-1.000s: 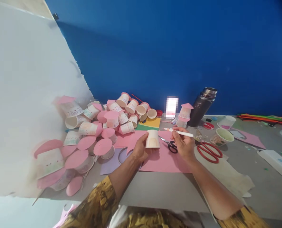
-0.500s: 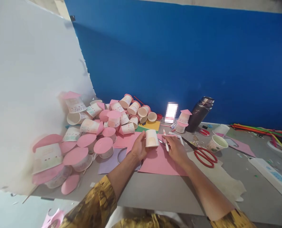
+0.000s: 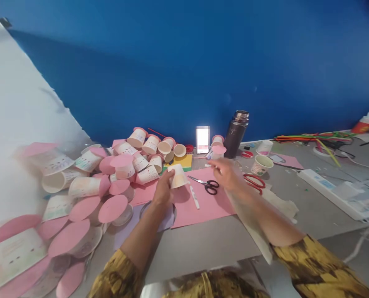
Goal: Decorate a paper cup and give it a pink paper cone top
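Note:
My left hand (image 3: pixel 163 188) grips a white paper cup (image 3: pixel 178 176) with a pale tan patch, tilted above the pink paper sheet (image 3: pixel 209 211). My right hand (image 3: pixel 224 173) is over the sheet's far right part, somewhat blurred, index finger stretched out to the left. A small white piece (image 3: pixel 207 166) shows by its fingertips; whether they touch it I cannot tell. On the pink sheet lie a white marker (image 3: pixel 194 198) and black-handled scissors (image 3: pixel 209 187), blades pointing left. Red-handled scissors (image 3: pixel 254 182) lie partly behind my right forearm.
Many decorated cups with pink paper discs (image 3: pixel 112 209) crowd the left side. At the back stand a lit phone (image 3: pixel 202 140), a small cup stack (image 3: pixel 218 150) and a dark flask (image 3: pixel 236 134). A patterned cup (image 3: pixel 261 164) and a power strip (image 3: pixel 330 192) are on the right.
The view has swung right. My right hand has let go of the white marker, which lies on the pink sheet, and has moved away from it. My left hand still holds the cup, tilted more.

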Available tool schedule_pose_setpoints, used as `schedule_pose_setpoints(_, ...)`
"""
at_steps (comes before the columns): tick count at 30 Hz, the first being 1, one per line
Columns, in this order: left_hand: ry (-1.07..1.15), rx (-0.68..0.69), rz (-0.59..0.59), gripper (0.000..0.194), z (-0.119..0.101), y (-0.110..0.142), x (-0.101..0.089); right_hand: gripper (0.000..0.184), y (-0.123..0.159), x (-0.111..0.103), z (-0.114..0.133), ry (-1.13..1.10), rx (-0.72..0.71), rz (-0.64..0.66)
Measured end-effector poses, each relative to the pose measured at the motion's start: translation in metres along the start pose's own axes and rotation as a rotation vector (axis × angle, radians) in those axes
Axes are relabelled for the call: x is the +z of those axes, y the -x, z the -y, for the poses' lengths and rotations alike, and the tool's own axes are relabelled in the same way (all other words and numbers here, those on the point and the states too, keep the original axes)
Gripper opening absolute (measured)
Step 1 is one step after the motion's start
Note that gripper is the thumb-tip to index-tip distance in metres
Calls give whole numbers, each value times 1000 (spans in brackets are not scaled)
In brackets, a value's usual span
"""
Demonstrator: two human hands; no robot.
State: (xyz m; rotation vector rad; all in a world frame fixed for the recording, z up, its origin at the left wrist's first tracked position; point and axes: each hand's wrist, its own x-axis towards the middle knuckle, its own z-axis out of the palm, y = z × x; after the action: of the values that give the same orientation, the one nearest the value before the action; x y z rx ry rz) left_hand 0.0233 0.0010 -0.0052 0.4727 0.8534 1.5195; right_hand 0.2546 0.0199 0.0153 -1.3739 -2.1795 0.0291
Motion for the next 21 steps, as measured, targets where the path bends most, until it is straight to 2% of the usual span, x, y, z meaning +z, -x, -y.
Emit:
schedule_pose_setpoints(3, -26, 29, 37, 29, -7, -5, 4, 39, -13, -37, -15, 58, 142, -92)
schedule_pose_setpoints(5, -27, 43, 40, 28, -7, -8, 3, 37, -16, -43, -21, 170, 285, -8)
schedule_pose_setpoints(7, -23, 54, 24, 26, -3, -11, 0, 30, -13, -34, -25, 231, 342, 88)
schedule_pose_setpoints(9, -23, 52, 18, 22, 1, -12, -4, 23, -9, -16, -29, 254, 347, 148)
schedule_pose_setpoints(13, -12, 47, 10, 21, 4, -11, -11, 17, -2, 16, -40, 300, 370, 212)
schedule_pose_setpoints(17, 6, 8, 6, 15, 0, -7, -9, 22, 1, 26, -46, 332, 382, 230)
schedule_pose_setpoints(21, 69, -44, -94, 7, -5, -2, -2, 25, 4, 27, -49, 332, 398, 270)
